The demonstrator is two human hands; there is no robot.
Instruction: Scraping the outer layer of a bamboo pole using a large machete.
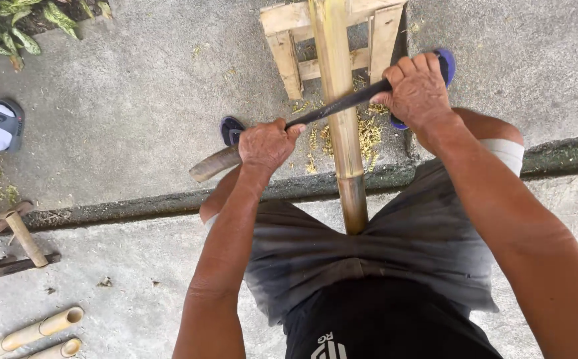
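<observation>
**A:** Any boxes or bins down there?

**B:** Only an open frame: the wooden stand (288,41) at twelve o'clock, slats nailed together, with the long bamboo pole (339,100) lying across its top. Pale shavings (367,133) are scattered on the concrete under it. The pole runs from twelve straight down to six, its near end tucked between the person's thighs against the grey shorts (395,246).

**A:** And the hands?

**B:** Both clenched on one tool — a long dark blade (339,105) laid crosswise over the pole. The left hand (267,145) is wrapped around the wooden handle (213,163), which sticks out toward eight o'clock. The right hand (416,90) is closed over the blade's far end at about two o'clock, knuckles up. The blade touches the top of the bamboo just past the stand's near edge.

**A:** Arms?

**B:** Both stretched forward, elbows nearly straight, forearms converging toward the pole — the left lower than the right.

**A:** What's around them?

**B:** Blue sandals (446,65) on either side of the pole. Cut bamboo tubes (36,331) lie at seven o'clock, a small wooden trestle (10,242) at nine, and someone else's foot in a grey sandal (4,126) at ten. Green leaves (10,26) at eleven.
</observation>
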